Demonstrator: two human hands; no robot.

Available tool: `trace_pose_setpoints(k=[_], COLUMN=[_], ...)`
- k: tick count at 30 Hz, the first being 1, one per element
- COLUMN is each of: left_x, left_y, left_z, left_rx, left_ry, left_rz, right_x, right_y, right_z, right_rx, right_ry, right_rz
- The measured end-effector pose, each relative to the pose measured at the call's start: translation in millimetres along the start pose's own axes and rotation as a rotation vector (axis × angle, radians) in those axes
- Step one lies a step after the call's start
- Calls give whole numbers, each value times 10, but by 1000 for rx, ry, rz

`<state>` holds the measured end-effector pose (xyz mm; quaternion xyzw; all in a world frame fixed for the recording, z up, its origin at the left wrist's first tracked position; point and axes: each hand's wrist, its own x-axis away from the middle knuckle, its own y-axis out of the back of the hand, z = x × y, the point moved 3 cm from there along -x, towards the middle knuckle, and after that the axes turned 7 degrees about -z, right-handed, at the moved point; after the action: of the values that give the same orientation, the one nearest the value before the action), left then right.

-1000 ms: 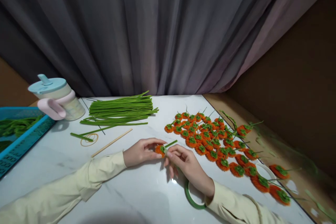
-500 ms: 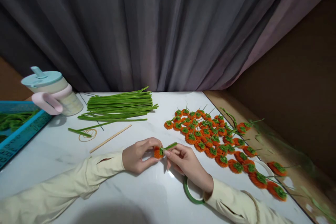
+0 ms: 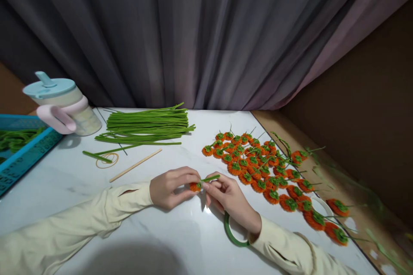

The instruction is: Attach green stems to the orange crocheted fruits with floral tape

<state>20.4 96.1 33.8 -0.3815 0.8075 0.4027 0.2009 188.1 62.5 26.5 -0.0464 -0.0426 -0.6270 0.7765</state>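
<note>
My left hand [image 3: 171, 188] pinches a small orange flower [image 3: 194, 187] with a green centre just above the white table [image 3: 80, 189]. My right hand [image 3: 230, 200] meets it from the right, its fingertips closed on the flower's green stem [image 3: 210, 178], which sticks out to the upper right. A roll of green tape [image 3: 232, 234] lies under my right wrist. Several finished orange flowers [image 3: 258, 167] are spread out to the right of my hands.
A bundle of green stems [image 3: 148, 126] lies at the back centre. In front of it are a wooden stick [image 3: 135, 171] and a rubber band [image 3: 106, 161]. A lidded cup with pink handle [image 3: 61, 105] and a blue basket [image 3: 22, 154] stand left. A dark curtain hangs behind.
My hands have stayed together on the flower, turning it slightly between the fingers. The view has shifted a little, so everything on the table sits somewhat higher in the picture.
</note>
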Motion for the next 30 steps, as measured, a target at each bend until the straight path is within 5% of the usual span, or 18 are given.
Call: trace_pose_setpoints(k=[16,26,30], left_x=[-13,-55,-55], left_y=[-3,0,-2], left_z=[-1,11,24], left_rx=[-23,147,172], left_ry=[-57,291,324], left_rz=[-56,-65,-52], right_x=[11,-3,5], right_y=[-4,1,-13], right_z=[29,4,7], right_rx=[13,-67,-98], right_ry=[-5,-4,-25], right_rz=[8,12,66])
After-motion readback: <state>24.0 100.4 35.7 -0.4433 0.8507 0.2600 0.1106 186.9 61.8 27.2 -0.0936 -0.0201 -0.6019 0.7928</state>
